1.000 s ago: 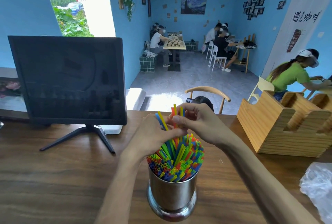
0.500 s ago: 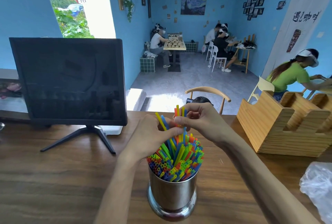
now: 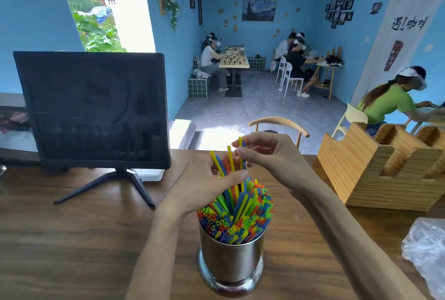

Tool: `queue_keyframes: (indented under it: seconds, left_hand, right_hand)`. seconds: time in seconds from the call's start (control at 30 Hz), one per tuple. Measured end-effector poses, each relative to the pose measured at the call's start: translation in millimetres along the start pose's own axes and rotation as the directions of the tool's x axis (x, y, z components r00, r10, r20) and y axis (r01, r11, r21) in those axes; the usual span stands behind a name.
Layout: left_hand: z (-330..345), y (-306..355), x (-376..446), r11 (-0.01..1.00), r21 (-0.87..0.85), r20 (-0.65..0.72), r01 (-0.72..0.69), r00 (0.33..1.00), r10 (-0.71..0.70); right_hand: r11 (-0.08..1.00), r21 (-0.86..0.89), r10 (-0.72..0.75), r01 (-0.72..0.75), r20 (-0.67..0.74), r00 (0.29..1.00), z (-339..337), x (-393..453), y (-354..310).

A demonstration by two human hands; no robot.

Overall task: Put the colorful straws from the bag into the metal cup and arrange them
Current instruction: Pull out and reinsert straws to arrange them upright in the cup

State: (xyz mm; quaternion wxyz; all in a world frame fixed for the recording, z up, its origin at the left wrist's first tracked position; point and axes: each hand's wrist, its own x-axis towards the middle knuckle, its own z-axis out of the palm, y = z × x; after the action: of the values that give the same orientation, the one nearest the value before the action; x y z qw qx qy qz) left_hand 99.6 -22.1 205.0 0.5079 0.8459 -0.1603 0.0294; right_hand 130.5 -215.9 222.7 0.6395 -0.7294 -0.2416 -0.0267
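Stainless steel forms the metal cup, which stands on the wooden desk packed with colorful straws. A few raised straws are pinched by the left hand between thumb and curled fingers; one yellow straw is pinched by the fingertips of the right hand. The plastic bag lies well apart at the right. The cup could be tipped if the tight bundle is levered sideways, or neighbouring straws dragged out.

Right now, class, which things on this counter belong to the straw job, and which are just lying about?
Part of the job: straws, metal cup, plastic bag, left hand, right hand.

Lying about: monitor, wooden holder, chair.
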Motion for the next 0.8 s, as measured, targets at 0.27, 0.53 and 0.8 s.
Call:
queue_keyframes:
  seconds: [0.27,0.53,0.8]
  left_hand:
    - [-2,5,7,0.993,-0.066,-0.217,-0.103,0.972,0.086]
    - [-1,15,12,0.966,-0.122,-0.346,-0.229,0.922,0.175]
    - [-22,39,13,0.789,-0.198,-0.775,-0.581,0.586,0.237]
  right_hand:
    - [0.995,-0.058,-0.078,0.075,-0.046,0.996,4,-2,-1]
    - [0.991,-0.075,-0.112,0.107,-0.061,0.992,4,-6,5]
    - [0.979,-0.202,0.027,0.013,0.195,0.981,-1,-11,17]
